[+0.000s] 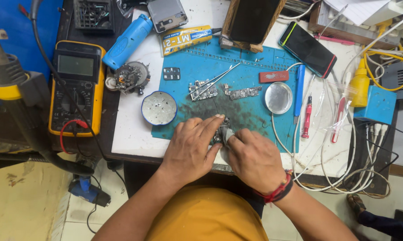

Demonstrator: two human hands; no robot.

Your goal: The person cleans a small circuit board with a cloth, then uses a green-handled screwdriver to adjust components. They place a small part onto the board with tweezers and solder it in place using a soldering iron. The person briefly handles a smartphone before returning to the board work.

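My left hand (191, 147) lies flat on the near edge of a blue work mat (250, 67), its fingertips pinning a small dark circuit board (220, 129). My right hand (254, 157) pinches a small grey-white cloth (227, 135) and presses it against that board. A red thread band circles my right wrist. Two other circuit boards (203, 89) (243, 93) lie farther up the mat, with thin metal tweezers (219, 79) resting across the left one.
A yellow multimeter (76, 87) sits at left, a blue cylindrical tool (129, 41) behind it. A small white dish (159, 108), a round metal lid (278, 97), screwdrivers (306, 117), a phone (307, 48), a yellow bottle (361, 85) and tangled white cables (344, 147) crowd the right side.
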